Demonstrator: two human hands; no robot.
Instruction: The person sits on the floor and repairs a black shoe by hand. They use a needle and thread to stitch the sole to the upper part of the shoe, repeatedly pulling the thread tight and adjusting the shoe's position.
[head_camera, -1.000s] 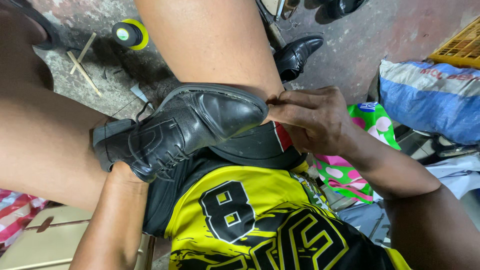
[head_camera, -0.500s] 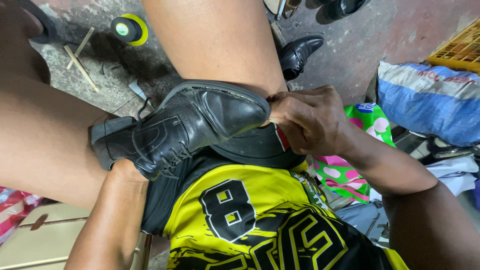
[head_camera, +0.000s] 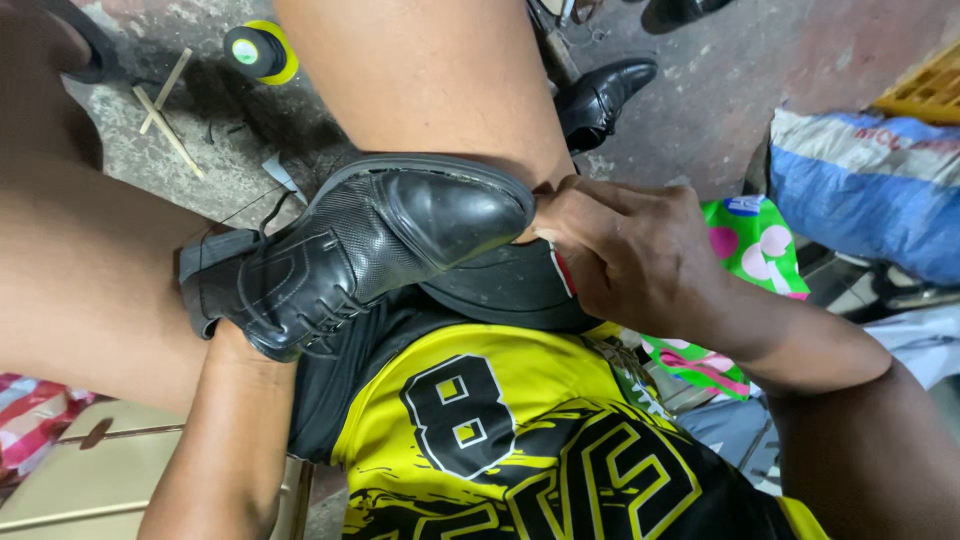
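Little has changed since the earlier frames: the black shoe (head_camera: 360, 250) has been kept across the lap at frame centre, and the right hand (head_camera: 630, 255) has stayed pressed at its toe. The shoe lies tilted, toe toward the right, heel toward the left, laces facing the camera. The right hand is seen closed, fingertips pinching at the toe edge where sole meets upper; what is pinched cannot be told. The left hand (head_camera: 225, 335) is mostly hidden under the heel; only the wrist is seen, so its grip cannot be told. A yellow and black jersey (head_camera: 500, 430) fills the lower centre. A second black shoe (head_camera: 600, 95) rests on the floor at upper centre. A tape roll (head_camera: 258, 50) and wooden sticks (head_camera: 165, 120) lie upper left. A blue sack (head_camera: 870, 190) is seen at right.
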